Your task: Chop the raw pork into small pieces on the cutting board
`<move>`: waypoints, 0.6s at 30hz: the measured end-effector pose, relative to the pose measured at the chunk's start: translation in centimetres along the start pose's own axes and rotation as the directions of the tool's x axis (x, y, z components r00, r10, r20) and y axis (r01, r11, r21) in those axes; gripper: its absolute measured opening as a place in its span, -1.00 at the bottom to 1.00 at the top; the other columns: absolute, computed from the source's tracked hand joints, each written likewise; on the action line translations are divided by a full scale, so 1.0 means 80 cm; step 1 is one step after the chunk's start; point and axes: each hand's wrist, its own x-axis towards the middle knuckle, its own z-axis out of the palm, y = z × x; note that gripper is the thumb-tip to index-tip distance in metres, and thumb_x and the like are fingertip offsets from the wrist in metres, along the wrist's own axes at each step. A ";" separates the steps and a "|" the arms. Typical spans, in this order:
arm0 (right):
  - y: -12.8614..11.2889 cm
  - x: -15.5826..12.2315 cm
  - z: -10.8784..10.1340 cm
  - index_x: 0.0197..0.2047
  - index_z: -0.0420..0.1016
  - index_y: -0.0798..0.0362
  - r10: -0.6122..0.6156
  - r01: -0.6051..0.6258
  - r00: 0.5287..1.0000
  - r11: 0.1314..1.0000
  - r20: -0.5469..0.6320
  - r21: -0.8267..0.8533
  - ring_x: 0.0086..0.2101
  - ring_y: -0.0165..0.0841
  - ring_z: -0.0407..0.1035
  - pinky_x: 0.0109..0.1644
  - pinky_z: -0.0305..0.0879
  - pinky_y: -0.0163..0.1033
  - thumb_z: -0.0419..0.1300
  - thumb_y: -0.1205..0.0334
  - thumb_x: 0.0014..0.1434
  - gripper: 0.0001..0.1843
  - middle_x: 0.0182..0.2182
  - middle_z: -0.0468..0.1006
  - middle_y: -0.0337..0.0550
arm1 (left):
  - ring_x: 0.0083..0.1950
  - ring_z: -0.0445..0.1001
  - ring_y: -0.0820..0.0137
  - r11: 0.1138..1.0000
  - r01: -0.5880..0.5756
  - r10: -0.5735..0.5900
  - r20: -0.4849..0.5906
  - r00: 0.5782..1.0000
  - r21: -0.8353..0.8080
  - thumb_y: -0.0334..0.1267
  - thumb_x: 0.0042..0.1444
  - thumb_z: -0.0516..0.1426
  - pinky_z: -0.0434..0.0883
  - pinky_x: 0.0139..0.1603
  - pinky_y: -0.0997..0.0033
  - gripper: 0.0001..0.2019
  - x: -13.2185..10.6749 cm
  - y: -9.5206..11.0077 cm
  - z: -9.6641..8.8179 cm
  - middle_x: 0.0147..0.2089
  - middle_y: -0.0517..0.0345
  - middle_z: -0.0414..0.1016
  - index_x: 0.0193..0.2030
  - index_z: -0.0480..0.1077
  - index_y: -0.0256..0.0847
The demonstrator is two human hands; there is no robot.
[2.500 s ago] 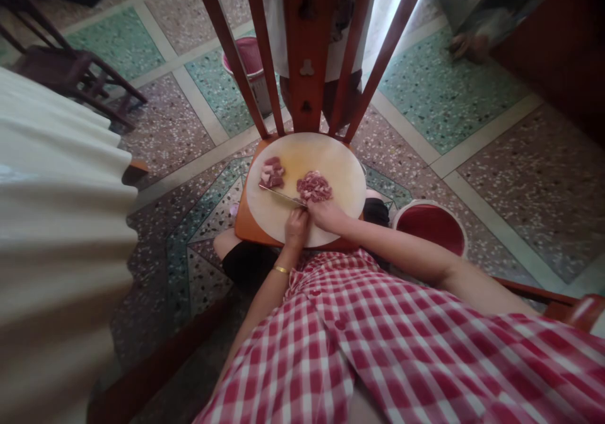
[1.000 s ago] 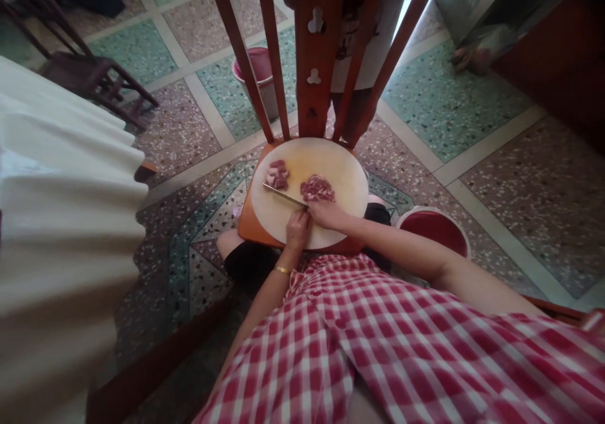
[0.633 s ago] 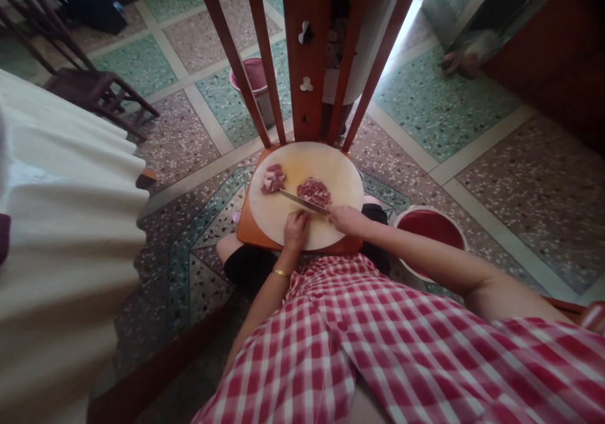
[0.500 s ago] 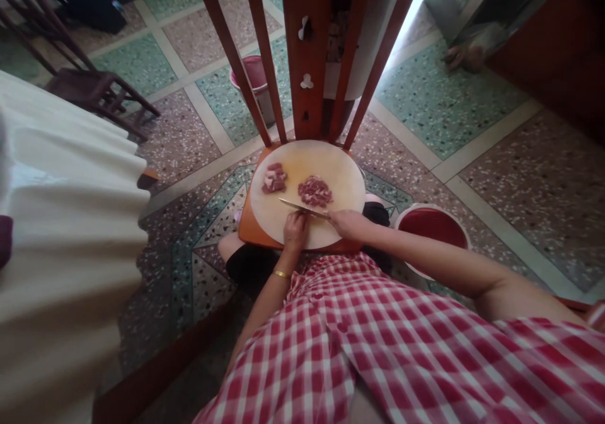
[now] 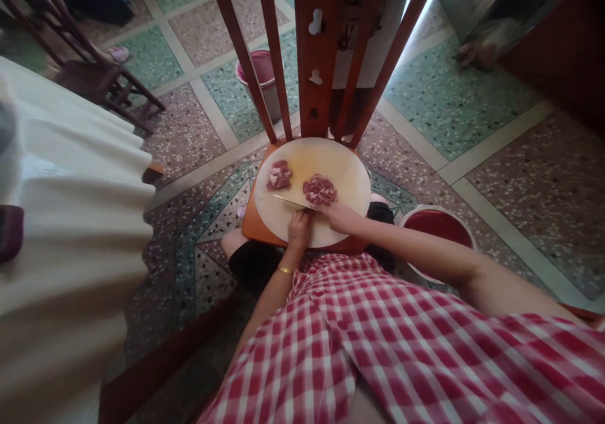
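My right hand (image 5: pixel 345 217) is closed round the handle of a knife (image 5: pixel 293 201), whose blade points left across the round cutting board (image 5: pixel 350 159). Just on the near side of the blade, my left hand (image 5: pixel 299 227) rests on the board with its fingers curled. Whatever those fingers press on is hidden. Beyond the knife lies a pile of small cut meat pieces (image 5: pixel 320 189). Larger meat chunks (image 5: pixel 279 176) sit at the board's left side.
Under the board is a wooden chair (image 5: pixel 253 225) with a slatted back. A red-lined bucket (image 5: pixel 437 229) stands close on the right, and a pink-lined bin (image 5: pixel 262 71) behind the chair. A cloth-covered table (image 5: pixel 70 222) and a dark chair (image 5: pixel 89 80) are on the left.
The knife and my right hand have shifted slightly left and away from me over the board. My left hand stays at nearly the same spot. The whole view has moved a little.
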 end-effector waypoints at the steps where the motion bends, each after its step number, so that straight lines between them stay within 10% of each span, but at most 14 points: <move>1: 0.007 -0.008 -0.001 0.10 0.29 0.17 0.048 -0.047 0.999 0.999 0.016 -0.012 -0.14 -0.21 0.42 -0.11 0.26 -0.21 -0.12 0.31 0.25 -0.61 -0.13 0.52 0.11 | -0.14 0.39 0.31 1.000 -0.003 0.003 -0.001 1.000 -0.007 -0.32 0.19 0.03 0.39 -0.11 0.28 -0.84 0.000 0.001 -0.001 -0.21 -0.01 0.45 -0.22 0.44 -0.21; 10: 0.007 -0.029 -0.006 0.02 0.35 0.13 0.085 -0.080 0.994 0.995 0.072 -0.065 -0.20 -0.19 0.44 -0.18 0.29 -0.20 -0.14 0.25 0.27 -0.64 -0.22 0.55 0.08 | -0.11 0.39 0.29 1.000 -0.002 0.001 -0.019 1.000 -0.019 -0.35 0.18 0.02 0.40 -0.09 0.24 -0.82 -0.002 0.000 -0.010 -0.20 -0.03 0.45 -0.19 0.45 -0.20; 18: -0.025 0.027 -0.002 0.15 0.24 0.14 -0.066 0.066 0.998 0.997 -0.004 -0.028 -0.16 -0.25 0.42 -0.11 0.25 -0.25 -0.11 0.35 0.25 -0.59 -0.15 0.52 0.09 | -0.17 0.41 0.31 1.000 -0.012 0.012 -0.036 0.999 0.018 -0.33 0.19 0.00 0.40 -0.14 0.29 -0.81 -0.005 -0.007 0.000 -0.29 -0.01 0.44 -0.30 0.44 -0.23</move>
